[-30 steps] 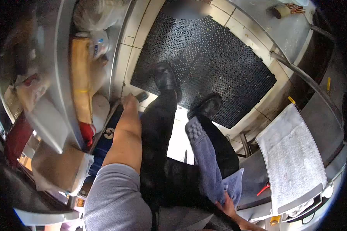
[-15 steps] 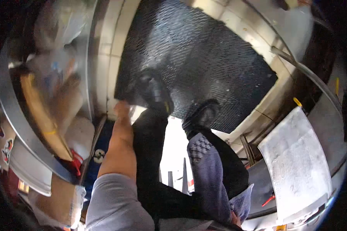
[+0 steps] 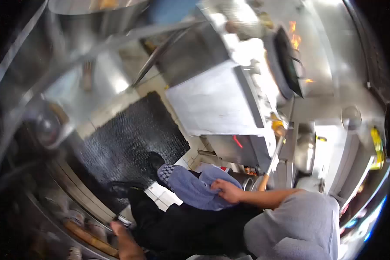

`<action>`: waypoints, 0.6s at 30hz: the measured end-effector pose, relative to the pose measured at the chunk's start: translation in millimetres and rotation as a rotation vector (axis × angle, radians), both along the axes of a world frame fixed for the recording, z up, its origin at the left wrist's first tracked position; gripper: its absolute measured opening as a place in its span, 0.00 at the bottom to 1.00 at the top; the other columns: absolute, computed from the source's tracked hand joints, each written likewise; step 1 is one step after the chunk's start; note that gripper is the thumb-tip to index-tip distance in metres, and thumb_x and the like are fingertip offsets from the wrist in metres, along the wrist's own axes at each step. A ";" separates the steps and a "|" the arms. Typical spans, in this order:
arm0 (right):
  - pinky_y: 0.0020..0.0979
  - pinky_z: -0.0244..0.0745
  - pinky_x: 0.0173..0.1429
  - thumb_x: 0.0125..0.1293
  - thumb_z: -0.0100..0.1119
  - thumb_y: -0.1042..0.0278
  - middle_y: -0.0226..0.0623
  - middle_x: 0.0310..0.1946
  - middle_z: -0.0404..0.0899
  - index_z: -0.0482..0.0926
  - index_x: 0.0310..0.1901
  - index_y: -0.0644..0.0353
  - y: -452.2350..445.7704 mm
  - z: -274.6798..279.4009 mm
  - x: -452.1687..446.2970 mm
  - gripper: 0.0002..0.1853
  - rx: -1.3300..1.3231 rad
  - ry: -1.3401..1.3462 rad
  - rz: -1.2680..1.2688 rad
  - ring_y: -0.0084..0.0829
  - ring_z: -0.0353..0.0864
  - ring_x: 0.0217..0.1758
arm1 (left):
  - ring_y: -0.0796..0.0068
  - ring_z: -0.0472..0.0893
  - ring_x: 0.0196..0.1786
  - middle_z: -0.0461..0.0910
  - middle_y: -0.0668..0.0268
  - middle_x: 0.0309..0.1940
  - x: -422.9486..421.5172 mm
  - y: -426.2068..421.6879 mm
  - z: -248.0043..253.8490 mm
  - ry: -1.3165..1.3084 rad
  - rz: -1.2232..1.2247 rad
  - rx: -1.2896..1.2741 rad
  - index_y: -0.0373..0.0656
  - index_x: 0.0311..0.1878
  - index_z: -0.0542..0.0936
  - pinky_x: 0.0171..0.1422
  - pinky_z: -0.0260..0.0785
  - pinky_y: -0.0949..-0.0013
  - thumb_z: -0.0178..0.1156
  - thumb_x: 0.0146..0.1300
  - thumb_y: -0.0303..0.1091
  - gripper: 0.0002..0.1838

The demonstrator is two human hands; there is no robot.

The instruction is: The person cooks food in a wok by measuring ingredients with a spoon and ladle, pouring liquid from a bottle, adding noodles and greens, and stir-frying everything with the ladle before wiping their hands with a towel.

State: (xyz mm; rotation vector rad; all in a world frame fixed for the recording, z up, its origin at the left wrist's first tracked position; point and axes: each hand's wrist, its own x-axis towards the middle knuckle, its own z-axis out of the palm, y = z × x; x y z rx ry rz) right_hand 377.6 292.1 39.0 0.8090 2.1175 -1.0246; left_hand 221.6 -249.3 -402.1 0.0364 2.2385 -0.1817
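My right hand (image 3: 228,191) is closed on a blue-grey towel (image 3: 195,186) that hangs down in front of my dark-clothed legs. The towel's lower end has a quilted-looking pattern and lies near one black shoe (image 3: 156,160). At the lower left, my left hand (image 3: 118,228) is low beside my leg, with its fingers curled. A small pale, shiny shape shows at its fingertips, too blurred to name.
A black textured mat (image 3: 134,134) covers the tiled floor. To the right stands a cooking station with a white front panel (image 3: 214,102), a dark wok (image 3: 286,60) and open flames (image 3: 294,37). A long-handled tool (image 3: 274,161) leans nearby. Metal shelving lines the left.
My view has swung right, bringing the wok and flames into sight. My right hand, mostly hidden before, now shows gripping the towel. The left hand stays low on the left.
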 end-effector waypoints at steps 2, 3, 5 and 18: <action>0.46 0.70 0.64 0.54 0.50 0.80 0.55 0.54 0.77 0.75 0.55 0.65 4.0 10.5 0.9 0.23 0.060 -0.060 -0.087 0.55 0.75 0.60 | 0.49 0.82 0.43 0.82 0.53 0.39 -18.4 9.9 42.0 -0.016 -0.173 0.141 0.42 0.40 0.82 0.51 0.74 0.53 0.59 0.63 0.40 0.12; 0.47 0.70 0.63 0.54 0.51 0.78 0.58 0.54 0.77 0.74 0.56 0.65 6.4 19.9 2.3 0.24 0.105 -0.164 -0.132 0.56 0.75 0.60 | 0.50 0.82 0.42 0.82 0.52 0.36 -28.8 20.5 58.5 -0.010 -0.440 0.343 0.39 0.39 0.81 0.50 0.74 0.54 0.60 0.62 0.39 0.12; 0.48 0.72 0.62 0.54 0.51 0.76 0.60 0.53 0.77 0.71 0.60 0.64 12.3 31.2 13.4 0.27 0.186 -0.195 -0.139 0.57 0.77 0.57 | 0.51 0.82 0.39 0.82 0.51 0.31 -52.6 39.9 92.2 0.051 -0.797 0.710 0.34 0.37 0.80 0.47 0.74 0.55 0.63 0.58 0.35 0.12; 0.47 0.69 0.67 0.61 0.51 0.67 0.61 0.59 0.74 0.36 0.78 0.51 131.6 1.4 -2.4 0.47 0.523 -0.461 -0.647 0.55 0.75 0.63 | 0.77 0.79 0.27 0.79 0.65 0.27 -124.9 126.6 386.3 -0.382 0.403 0.970 0.32 0.38 0.78 0.32 0.76 0.71 0.54 0.60 0.24 0.07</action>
